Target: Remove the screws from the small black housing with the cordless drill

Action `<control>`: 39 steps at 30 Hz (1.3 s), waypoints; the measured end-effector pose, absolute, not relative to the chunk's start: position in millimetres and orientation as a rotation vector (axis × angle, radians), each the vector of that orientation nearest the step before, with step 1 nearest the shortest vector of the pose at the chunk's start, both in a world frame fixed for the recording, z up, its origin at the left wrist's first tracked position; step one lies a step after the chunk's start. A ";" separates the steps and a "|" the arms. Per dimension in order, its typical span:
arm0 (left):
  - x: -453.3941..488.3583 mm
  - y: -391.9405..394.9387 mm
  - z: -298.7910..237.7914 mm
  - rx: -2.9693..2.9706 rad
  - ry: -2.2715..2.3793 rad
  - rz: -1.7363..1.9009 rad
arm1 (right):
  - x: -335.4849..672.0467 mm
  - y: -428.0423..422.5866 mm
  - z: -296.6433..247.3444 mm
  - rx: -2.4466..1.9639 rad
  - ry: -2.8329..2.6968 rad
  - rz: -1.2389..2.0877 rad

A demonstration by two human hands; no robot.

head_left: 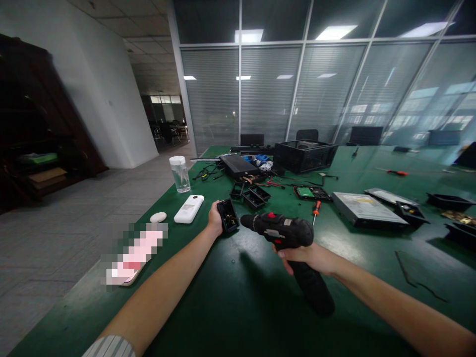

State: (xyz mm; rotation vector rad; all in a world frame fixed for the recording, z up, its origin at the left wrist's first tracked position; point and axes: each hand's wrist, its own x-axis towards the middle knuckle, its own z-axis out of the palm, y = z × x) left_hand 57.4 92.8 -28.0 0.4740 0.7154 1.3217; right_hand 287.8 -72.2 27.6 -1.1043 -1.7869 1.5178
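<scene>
My right hand (303, 258) is wrapped round the grip of a black cordless drill (286, 229) with red buttons. The drill's chuck points left, toward a small black open box (228, 216). My left hand (214, 218) holds that box by its left side, tilted so its inside faces the drill. Small brass-coloured pieces lie in the box, too small to name. The chuck is close to the box's right edge; whether a bit touches it cannot be seen. Beyond, two more black trays (256, 197) sit on the green table (238, 307).
A clear bottle (180, 174), white power bank (189, 208), white round case (158, 217) and blurred phone (137, 255) line the left. At the back stands a black computer case (305, 154). An orange screwdriver (316, 210), hard drive (311, 192) and optical drive (366, 209) lie rightward.
</scene>
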 end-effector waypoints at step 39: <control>57.3 90.9 -25.7 0.520 0.744 1.307 | 287.1 -71.7 28.8 -1.075 -1.772 1.539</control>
